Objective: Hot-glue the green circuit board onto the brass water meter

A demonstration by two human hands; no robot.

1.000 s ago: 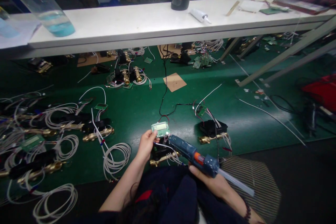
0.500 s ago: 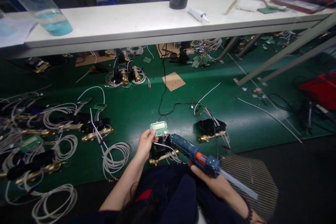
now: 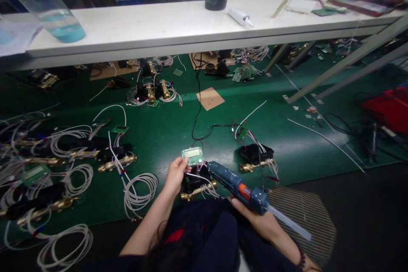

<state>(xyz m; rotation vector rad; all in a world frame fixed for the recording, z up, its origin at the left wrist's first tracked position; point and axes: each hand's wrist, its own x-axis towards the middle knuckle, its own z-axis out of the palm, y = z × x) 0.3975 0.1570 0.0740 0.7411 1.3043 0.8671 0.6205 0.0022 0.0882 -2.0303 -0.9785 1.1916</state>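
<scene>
Work on the circuit board looks partway along to me: wires run down from it toward the black housing just below, yet the board sits outside that housing, and whether any glue is on it I cannot tell. My left hand pinches the board's lower left corner, thumb on top, forearm slanting up from below left. My right hand grips the glue gun from beneath, below right of the board, nozzle angled up toward its lower right corner, contact unclear. Farther right of the board, a second board also lies unhoused.
</scene>
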